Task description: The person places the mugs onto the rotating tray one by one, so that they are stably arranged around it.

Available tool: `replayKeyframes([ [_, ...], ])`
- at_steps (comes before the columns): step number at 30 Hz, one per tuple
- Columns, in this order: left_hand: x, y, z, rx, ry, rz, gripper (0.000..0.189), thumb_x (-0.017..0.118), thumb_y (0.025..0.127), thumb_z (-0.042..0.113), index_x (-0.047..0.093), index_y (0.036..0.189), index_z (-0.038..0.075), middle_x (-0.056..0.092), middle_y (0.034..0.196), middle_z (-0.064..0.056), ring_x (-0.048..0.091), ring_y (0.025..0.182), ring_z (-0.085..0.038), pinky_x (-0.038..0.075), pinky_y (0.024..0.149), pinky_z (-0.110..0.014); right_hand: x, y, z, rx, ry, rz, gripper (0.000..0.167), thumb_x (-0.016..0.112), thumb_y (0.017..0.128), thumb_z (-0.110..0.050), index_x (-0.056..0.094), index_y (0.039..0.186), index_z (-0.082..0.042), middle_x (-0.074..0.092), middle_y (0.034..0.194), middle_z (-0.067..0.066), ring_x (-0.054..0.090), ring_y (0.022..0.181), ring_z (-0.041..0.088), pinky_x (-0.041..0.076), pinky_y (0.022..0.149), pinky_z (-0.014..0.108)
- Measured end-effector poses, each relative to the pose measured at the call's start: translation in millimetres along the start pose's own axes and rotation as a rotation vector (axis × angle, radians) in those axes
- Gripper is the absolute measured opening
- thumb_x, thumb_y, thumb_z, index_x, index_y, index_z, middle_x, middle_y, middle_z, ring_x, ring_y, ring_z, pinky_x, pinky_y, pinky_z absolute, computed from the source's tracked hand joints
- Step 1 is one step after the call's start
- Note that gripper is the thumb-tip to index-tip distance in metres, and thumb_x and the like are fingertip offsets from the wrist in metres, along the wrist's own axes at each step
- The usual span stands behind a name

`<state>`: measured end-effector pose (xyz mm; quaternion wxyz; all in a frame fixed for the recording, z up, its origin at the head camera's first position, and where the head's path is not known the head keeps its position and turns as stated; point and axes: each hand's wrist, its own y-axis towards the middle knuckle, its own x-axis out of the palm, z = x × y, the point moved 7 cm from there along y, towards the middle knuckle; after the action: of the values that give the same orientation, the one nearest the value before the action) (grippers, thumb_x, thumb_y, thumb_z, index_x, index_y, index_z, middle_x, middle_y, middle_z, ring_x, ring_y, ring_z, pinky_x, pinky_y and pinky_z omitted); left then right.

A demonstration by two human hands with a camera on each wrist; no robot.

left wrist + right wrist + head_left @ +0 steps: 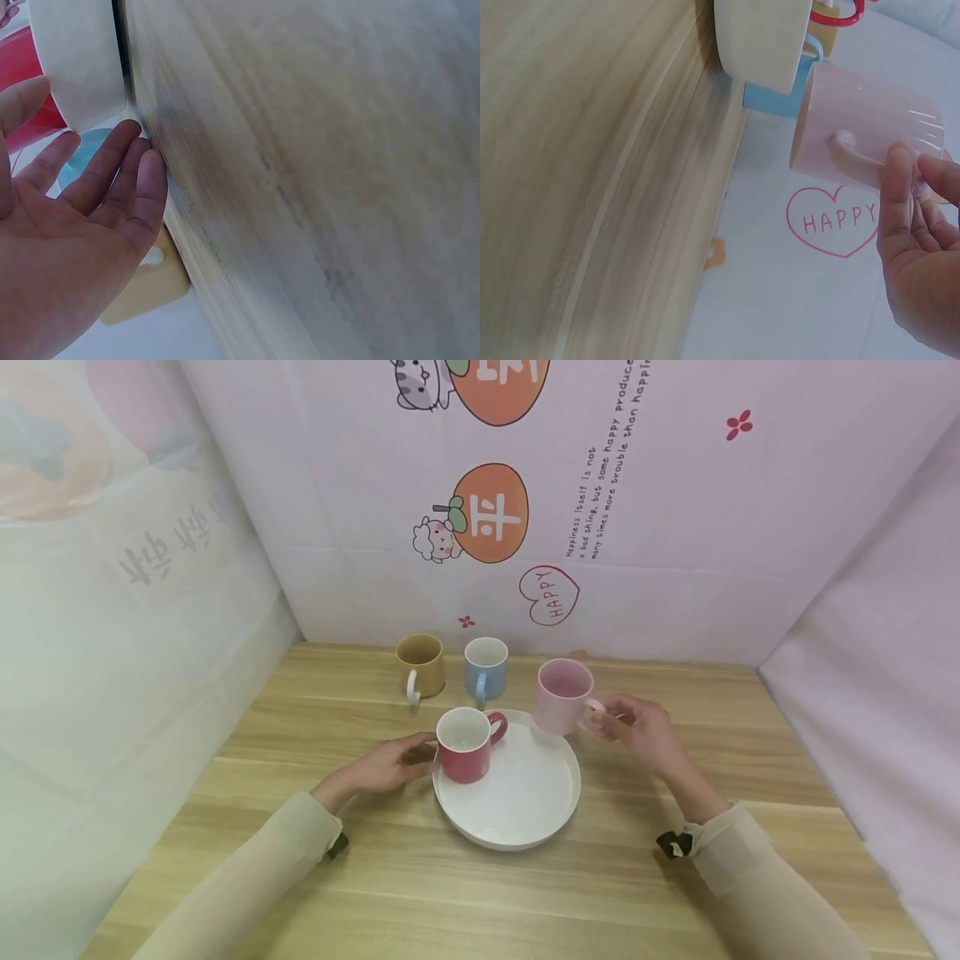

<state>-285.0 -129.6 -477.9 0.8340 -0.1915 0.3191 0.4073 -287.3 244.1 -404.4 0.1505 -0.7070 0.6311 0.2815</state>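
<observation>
My right hand (647, 735) pinches the handle of a pink mug (557, 713), held upright over the far right rim of a round white dish (517, 806). In the right wrist view, thumb and fingers close on that handle, and the pink mug (870, 124) is off the table. A red mug (465, 766) with a white inside stands on the left part of the dish, its handle to the right. Beside it is my left hand (384, 766), with fingers loosely extended. The left wrist view shows an empty palm near the dish's outer wall (79, 60); contact is unclear.
Behind the dish stand a mustard-yellow mug (429, 675) with a white handle and a light blue mug (495, 678). A printed white cloth (360, 585) hangs along the back edge of the wooden table (375, 885), with further cloth at both sides.
</observation>
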Motion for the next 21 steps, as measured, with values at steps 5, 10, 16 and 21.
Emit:
replayKeyframes([
  [5, 0.3, 0.5, 0.0, 0.006, -0.008, -0.001, 0.055, 0.061, 0.1, 0.027, 0.042, 0.151, 0.018, 0.064, 0.136, -0.013, 0.06, 0.128, -0.03, 0.046, 0.11, -0.052, 4, -2.6, -4, -0.014, -0.009, -0.008, 0.029, 0.064, 0.099, -0.026, 0.068, 0.116, -0.003, 0.073, 0.103, 0.019, 0.074, 0.081, 0.023, 0.061, 0.072, 0.029],
  [10, -0.5, 0.4, 1.8, 0.013, -0.014, -0.006, 0.054, 0.061, 0.1, 0.026, 0.042, 0.15, 0.017, 0.064, 0.135, -0.014, 0.061, 0.127, -0.03, 0.047, 0.109, -0.051, 11, -3.7, -6, -0.012, -0.024, -0.028, 0.027, 0.064, 0.099, -0.026, 0.068, 0.115, -0.004, 0.074, 0.099, 0.016, 0.072, 0.079, 0.022, 0.062, 0.073, 0.038],
  [16, -0.8, -0.2, 2.5, 0.012, -0.012, -0.01, 0.054, 0.06, 0.1, 0.027, 0.042, 0.15, 0.017, 0.064, 0.135, -0.014, 0.061, 0.127, -0.03, 0.047, 0.109, -0.052, 18, -6.3, -10, -0.041, -0.006, -0.046, 0.022, 0.066, 0.098, -0.022, 0.069, 0.112, -0.005, 0.074, 0.096, 0.015, 0.072, 0.079, 0.028, 0.062, 0.069, 0.032],
  [21, -0.4, 0.7, 0.8, 0.012, -0.003, -0.009, 0.054, 0.061, 0.1, 0.028, 0.042, 0.15, 0.018, 0.064, 0.135, -0.013, 0.061, 0.127, -0.03, 0.047, 0.109, -0.051, 24, -9.6, -11, -0.044, -0.01, -0.071, 0.021, 0.066, 0.098, -0.024, 0.07, 0.112, -0.01, 0.075, 0.093, 0.012, 0.072, 0.081, 0.032, 0.062, 0.07, 0.04],
])
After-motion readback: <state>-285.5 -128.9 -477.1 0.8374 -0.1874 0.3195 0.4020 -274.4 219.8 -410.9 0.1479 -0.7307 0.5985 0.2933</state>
